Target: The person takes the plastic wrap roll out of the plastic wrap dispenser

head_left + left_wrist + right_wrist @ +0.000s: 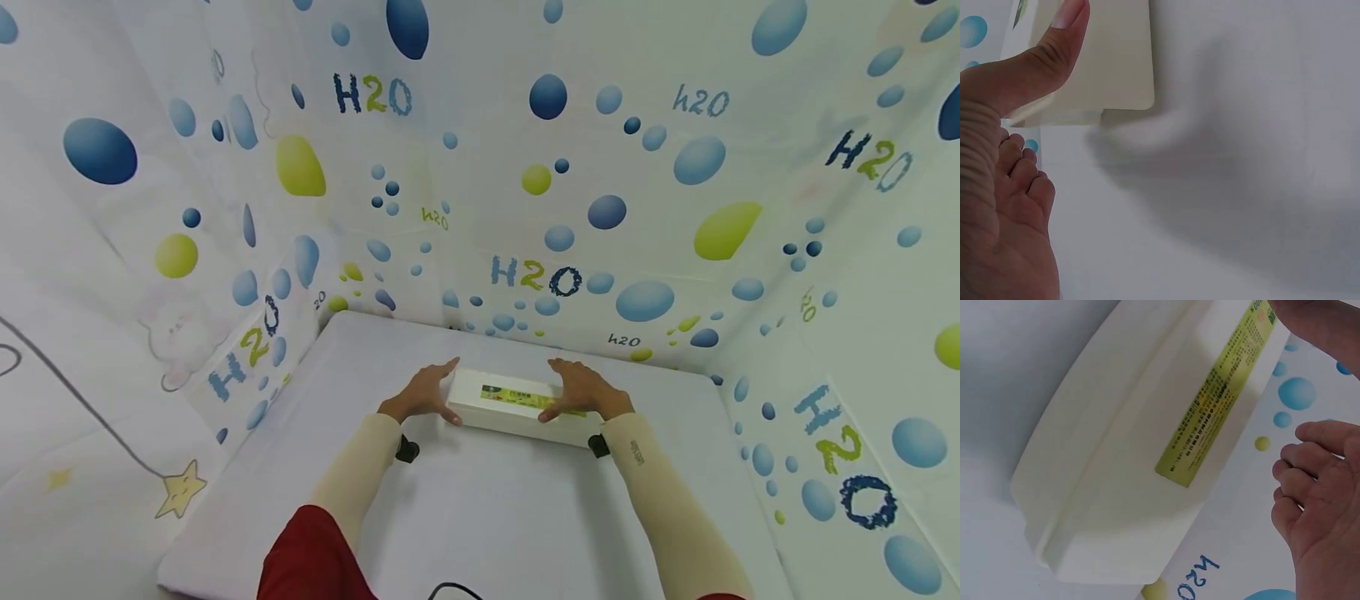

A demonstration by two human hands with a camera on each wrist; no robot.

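Box (pixel 510 414) ran L–R, R end nearer. L hand (pixel 422 395) was at L end, R hand (pixel 590 392) over R half; thumbs wide of fingers, no grip seen.

1. A long white box (pixel 498 415) lies on the white table (pixel 495 517), with a yellow-green label (pixel 516 396) on top.
2. The left hand (pixel 423 393), its thumb spread, is at the box's left end.
3. The right hand (pixel 587 392), also spread, hides a part of the label.
4. Whether the fingertips touch the box, I cannot surely say.
5. Behind is a white curtain (pixel 487 187) with blue and green drops (pixel 548 97).
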